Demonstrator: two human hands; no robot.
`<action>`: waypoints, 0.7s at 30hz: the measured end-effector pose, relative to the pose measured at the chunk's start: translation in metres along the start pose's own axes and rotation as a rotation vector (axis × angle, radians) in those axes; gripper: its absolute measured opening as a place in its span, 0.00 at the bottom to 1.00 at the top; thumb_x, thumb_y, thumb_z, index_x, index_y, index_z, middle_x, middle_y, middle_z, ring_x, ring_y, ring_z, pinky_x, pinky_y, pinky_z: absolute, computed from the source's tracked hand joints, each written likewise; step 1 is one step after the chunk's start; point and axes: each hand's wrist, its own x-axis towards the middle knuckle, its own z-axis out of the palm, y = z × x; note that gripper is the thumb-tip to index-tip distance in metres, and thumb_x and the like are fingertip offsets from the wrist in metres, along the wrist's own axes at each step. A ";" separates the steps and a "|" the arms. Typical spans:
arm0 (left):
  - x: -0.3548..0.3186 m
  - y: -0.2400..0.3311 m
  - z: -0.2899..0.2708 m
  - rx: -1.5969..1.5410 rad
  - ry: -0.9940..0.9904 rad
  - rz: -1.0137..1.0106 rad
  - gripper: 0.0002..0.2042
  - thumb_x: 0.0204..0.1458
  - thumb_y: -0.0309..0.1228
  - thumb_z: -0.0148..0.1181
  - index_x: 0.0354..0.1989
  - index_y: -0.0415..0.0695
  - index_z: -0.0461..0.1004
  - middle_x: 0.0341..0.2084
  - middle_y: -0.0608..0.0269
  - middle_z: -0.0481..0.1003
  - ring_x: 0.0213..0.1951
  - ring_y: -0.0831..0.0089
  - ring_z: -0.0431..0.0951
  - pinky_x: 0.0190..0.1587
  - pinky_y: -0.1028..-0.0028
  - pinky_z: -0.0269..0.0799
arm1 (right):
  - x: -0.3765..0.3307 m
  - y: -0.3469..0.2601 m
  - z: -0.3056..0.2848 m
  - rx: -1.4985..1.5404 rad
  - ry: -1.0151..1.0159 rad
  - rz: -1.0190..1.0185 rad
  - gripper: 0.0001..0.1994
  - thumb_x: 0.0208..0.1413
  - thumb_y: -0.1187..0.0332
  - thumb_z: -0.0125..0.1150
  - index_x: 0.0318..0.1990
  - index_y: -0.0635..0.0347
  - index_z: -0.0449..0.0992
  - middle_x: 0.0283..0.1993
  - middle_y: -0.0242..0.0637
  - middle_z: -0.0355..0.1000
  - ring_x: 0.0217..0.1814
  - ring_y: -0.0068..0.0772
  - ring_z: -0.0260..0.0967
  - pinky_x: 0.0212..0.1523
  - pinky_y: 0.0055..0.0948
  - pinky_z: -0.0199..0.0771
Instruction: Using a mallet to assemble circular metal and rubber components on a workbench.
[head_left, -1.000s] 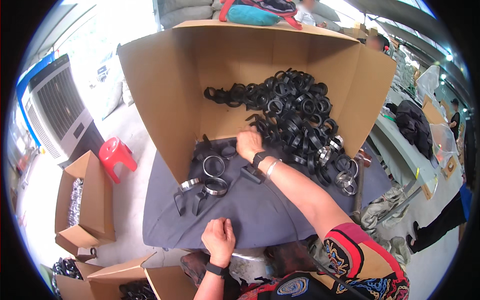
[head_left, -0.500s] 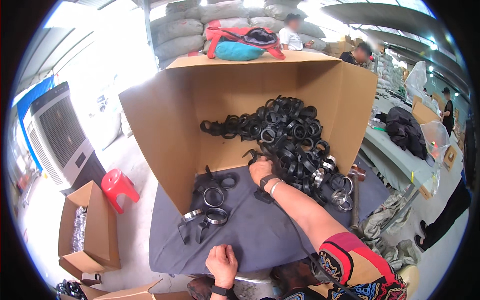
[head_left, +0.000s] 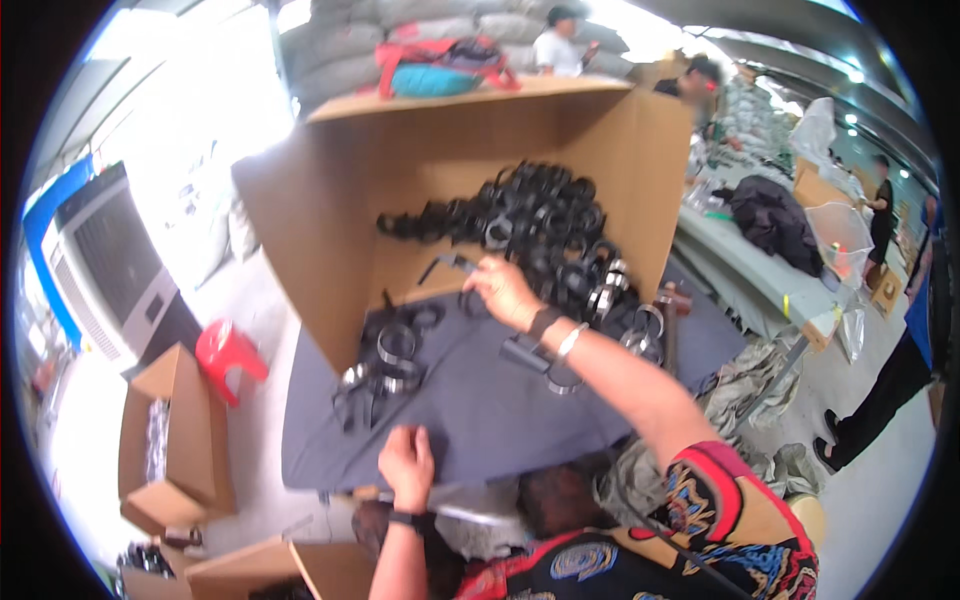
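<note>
My right hand (head_left: pixel 505 292) pinches a black ring with a long bent arm (head_left: pixel 452 266), raised at the front of a big pile of black rings (head_left: pixel 545 215); the fingers hide part of it. Closer to me, my left hand (head_left: pixel 407 467) is curled closed by the front edge of the grey cloth, with nothing visible in it. Just beyond it lies a small group of black rings with bent arms (head_left: pixel 398 345), some bearing silvery metal bands. A small dark block-shaped object (head_left: pixel 527 355) rests on the cloth below my right forearm.
An open cardboard box (head_left: pixel 300 260) stands on its side around the pile. On the right lie loose silvery rings (head_left: pixel 645 325) and a hammer (head_left: pixel 672 310). A red stool (head_left: pixel 232 360) and a carton (head_left: pixel 190 430) are at left; a grey-green table (head_left: pixel 750 260) and other people are at right.
My right hand has drawn back from the pile, lifting a black ring with its bent arm. My left hand stays curled near the cloth's front edge. The whole view has shifted.
</note>
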 end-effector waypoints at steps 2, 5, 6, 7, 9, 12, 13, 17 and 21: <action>0.006 -0.015 -0.001 -0.270 -0.089 -0.172 0.10 0.55 0.34 0.57 0.38 0.40 0.73 0.27 0.59 0.75 0.27 0.63 0.75 0.28 0.66 0.69 | -0.013 -0.051 -0.028 0.149 -0.120 0.019 0.11 0.43 0.83 0.52 0.29 0.55 0.79 0.32 0.42 0.69 0.36 0.45 0.68 0.36 0.35 0.69; 0.023 0.000 -0.017 -0.917 -0.159 -0.557 0.25 0.59 0.47 0.50 0.58 0.41 0.64 0.38 0.63 0.73 0.36 0.72 0.74 0.34 0.71 0.69 | -0.051 -0.086 -0.056 0.234 -0.297 -0.113 0.12 0.43 0.83 0.57 0.32 0.55 0.80 0.37 0.40 0.69 0.41 0.40 0.69 0.40 0.32 0.70; 0.024 0.002 -0.022 -0.895 -0.190 -0.529 0.29 0.60 0.51 0.45 0.62 0.42 0.59 0.46 0.59 0.71 0.41 0.69 0.73 0.37 0.69 0.70 | -0.065 -0.103 -0.061 0.272 -0.345 -0.153 0.12 0.42 0.83 0.57 0.33 0.55 0.80 0.39 0.40 0.70 0.43 0.41 0.68 0.42 0.32 0.70; 0.021 0.011 -0.026 -0.923 -0.143 -0.516 0.27 0.61 0.51 0.42 0.56 0.39 0.65 0.45 0.58 0.73 0.41 0.67 0.75 0.39 0.69 0.70 | -0.080 -0.117 -0.061 0.309 -0.392 -0.185 0.12 0.42 0.83 0.57 0.33 0.55 0.80 0.41 0.41 0.70 0.45 0.41 0.68 0.44 0.33 0.70; 0.015 0.017 -0.046 -1.018 -0.424 -0.585 0.26 0.62 0.50 0.42 0.50 0.36 0.70 0.37 0.57 0.76 0.38 0.67 0.76 0.38 0.70 0.71 | -0.108 -0.133 -0.055 0.398 -0.464 -0.227 0.12 0.41 0.82 0.58 0.33 0.55 0.80 0.43 0.42 0.70 0.47 0.44 0.68 0.46 0.36 0.71; -0.007 0.027 -0.056 -1.254 -0.700 -0.689 0.22 0.62 0.45 0.46 0.36 0.35 0.74 0.25 0.54 0.76 0.30 0.64 0.77 0.35 0.69 0.72 | -0.140 -0.145 -0.060 0.471 -0.550 -0.163 0.10 0.45 0.82 0.56 0.32 0.56 0.79 0.49 0.44 0.70 0.58 0.47 0.65 0.56 0.37 0.68; -0.013 0.027 -0.057 -1.424 -0.804 -0.731 0.20 0.61 0.43 0.48 0.33 0.35 0.74 0.22 0.54 0.75 0.27 0.63 0.77 0.34 0.70 0.72 | -0.147 -0.143 -0.062 0.496 -0.543 -0.147 0.10 0.45 0.82 0.55 0.31 0.56 0.79 0.51 0.44 0.70 0.60 0.47 0.64 0.57 0.37 0.68; -0.034 0.044 -0.048 -1.405 -0.529 -0.729 0.15 0.59 0.38 0.54 0.24 0.40 0.69 0.17 0.60 0.70 0.21 0.69 0.70 0.27 0.72 0.67 | -0.158 -0.129 -0.069 0.177 -0.374 -0.161 0.05 0.43 0.78 0.58 0.30 0.59 0.76 0.51 0.43 0.70 0.58 0.47 0.65 0.55 0.38 0.69; -0.057 0.026 -0.026 -1.260 -0.294 -0.701 0.16 0.59 0.38 0.54 0.21 0.45 0.65 0.14 0.67 0.66 0.18 0.77 0.64 0.24 0.76 0.62 | -0.163 -0.090 -0.077 -0.420 -0.218 0.345 0.06 0.47 0.71 0.61 0.33 0.60 0.76 0.45 0.40 0.71 0.48 0.44 0.68 0.48 0.40 0.71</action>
